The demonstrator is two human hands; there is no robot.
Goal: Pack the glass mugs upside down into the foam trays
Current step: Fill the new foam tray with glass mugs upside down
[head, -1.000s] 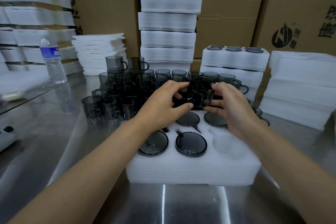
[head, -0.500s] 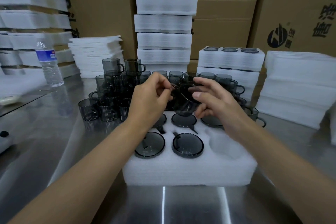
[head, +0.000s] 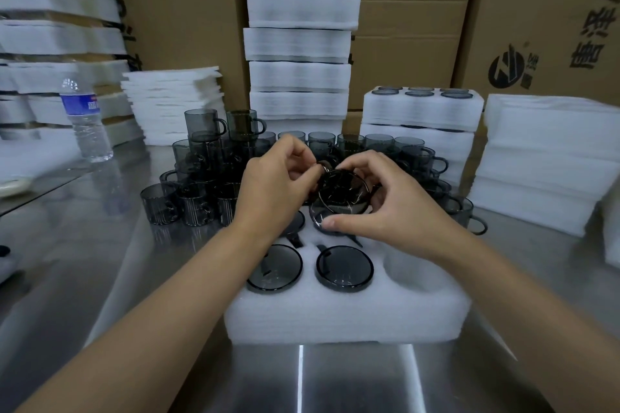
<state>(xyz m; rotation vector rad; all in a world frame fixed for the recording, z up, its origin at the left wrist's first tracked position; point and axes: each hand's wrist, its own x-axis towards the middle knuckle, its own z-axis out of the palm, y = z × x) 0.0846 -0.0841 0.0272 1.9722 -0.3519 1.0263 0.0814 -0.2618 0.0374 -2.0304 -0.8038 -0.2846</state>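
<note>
A white foam tray (head: 345, 312) lies on the steel table in front of me. Two upturned smoked-glass mugs (head: 345, 266) fill its front left and front middle pockets; more sit in the back row, partly hidden by my hands. The front right pocket (head: 416, 265) is bare. I hold one dark glass mug (head: 340, 193) above the tray's back row, its round end tilted toward me. My left hand (head: 271, 184) pinches its handle at the upper left. My right hand (head: 379, 201) curls round its body, thumb at the lower rim.
A cluster of loose upright mugs (head: 204, 161) stands behind the tray, some stacked. Packed foam trays (head: 422, 111) sit at the back right, a tall foam stack (head: 302, 33) at the centre, foam sheets (head: 543, 161) right. A water bottle (head: 85, 121) stands at the left. Cardboard boxes line the back.
The mug has been lifted off the pile and turned in both hands; its round end now faces me. My left hand went from cupping its side to pinching the handle.
</note>
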